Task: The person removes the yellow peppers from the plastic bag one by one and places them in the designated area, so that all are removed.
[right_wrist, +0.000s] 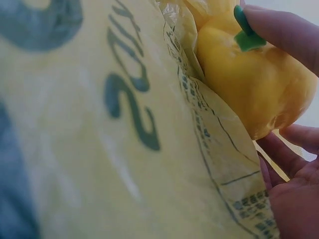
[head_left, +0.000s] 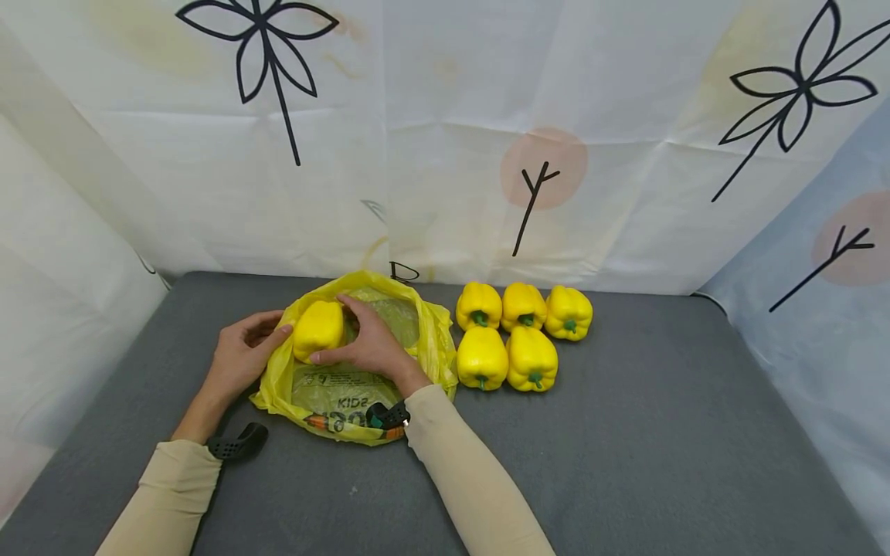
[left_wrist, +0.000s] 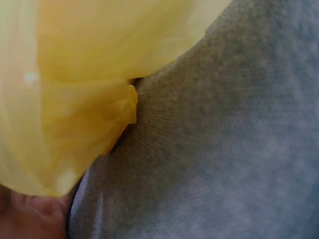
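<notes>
A yellow bell pepper (head_left: 318, 332) is in my right hand (head_left: 375, 344), thumb and fingers around it, over the left part of an open yellow plastic bag (head_left: 445, 340). The right wrist view shows the pepper's green stem (right_wrist: 249, 37) beside the thumb, with the printed bag (right_wrist: 124, 164) in front. My left hand (head_left: 243, 351) pinches the bag's left rim next to the pepper; some of its fingers are hidden. In the left wrist view, the bag (left_wrist: 84, 114) covers most of that hand, leaving a bit of palm (left_wrist: 37, 214) at the corner.
Right of the bag, several yellow bell peppers (head_left: 532, 359) stand close together in two rows on the grey table (head_left: 640, 432). A white cloth (head_left: 445, 193) with plant drawings hangs behind the table's back edge. Each wrist wears a black strap (head_left: 238, 442).
</notes>
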The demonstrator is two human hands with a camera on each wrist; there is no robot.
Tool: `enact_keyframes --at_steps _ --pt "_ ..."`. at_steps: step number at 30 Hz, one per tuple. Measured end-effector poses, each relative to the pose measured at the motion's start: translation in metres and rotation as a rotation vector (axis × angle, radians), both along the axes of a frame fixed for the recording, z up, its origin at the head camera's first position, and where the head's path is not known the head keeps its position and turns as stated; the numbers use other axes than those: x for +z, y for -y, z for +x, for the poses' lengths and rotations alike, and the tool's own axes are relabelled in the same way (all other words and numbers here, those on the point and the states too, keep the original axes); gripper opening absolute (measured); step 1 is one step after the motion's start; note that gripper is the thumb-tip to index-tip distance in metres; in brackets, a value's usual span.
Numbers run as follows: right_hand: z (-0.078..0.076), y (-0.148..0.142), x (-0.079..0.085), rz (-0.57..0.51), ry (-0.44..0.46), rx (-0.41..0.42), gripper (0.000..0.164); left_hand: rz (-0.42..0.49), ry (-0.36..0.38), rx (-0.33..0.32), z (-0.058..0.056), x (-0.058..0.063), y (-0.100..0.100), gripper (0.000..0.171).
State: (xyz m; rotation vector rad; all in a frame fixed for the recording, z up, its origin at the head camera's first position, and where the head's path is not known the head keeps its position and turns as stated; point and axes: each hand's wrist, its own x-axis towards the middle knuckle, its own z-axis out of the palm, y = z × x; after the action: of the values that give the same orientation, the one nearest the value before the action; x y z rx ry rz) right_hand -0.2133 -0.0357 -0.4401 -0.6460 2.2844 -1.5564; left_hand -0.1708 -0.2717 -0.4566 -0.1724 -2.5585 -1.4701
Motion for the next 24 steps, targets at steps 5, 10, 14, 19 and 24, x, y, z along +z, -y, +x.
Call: enact_keyframes --at_steps 5,10,14,19,24 --pt "-0.0011 -0.0001 -0.0006 0.031 -0.029 0.006 0.099 0.003 0.005 -0.002 0.0003 0.0005 0.0000 0.046" --pt "-0.0007 0.0001 -0.0001 0.027 -0.028 0.001 0.097 0.000 0.005 0.002 0.0004 0.0002 0.0001 0.046" --pt "0.0007 -0.0004 0.0012 -0.020 0.004 -0.006 0.096 -0.001 -0.002 0.005 0.0001 0.0000 0.0000 0.045" --pt "0.0023 -0.0004 0.0014 -0.042 0.055 -0.037 0.096 -0.002 -0.005 0.007 0.0001 0.0002 -0.0005 0.045" --pt "0.0021 0.0002 0.0011 -0.044 0.059 -0.044 0.095 -0.005 -0.008 0.006 -0.0001 0.0010 -0.0006 0.045"
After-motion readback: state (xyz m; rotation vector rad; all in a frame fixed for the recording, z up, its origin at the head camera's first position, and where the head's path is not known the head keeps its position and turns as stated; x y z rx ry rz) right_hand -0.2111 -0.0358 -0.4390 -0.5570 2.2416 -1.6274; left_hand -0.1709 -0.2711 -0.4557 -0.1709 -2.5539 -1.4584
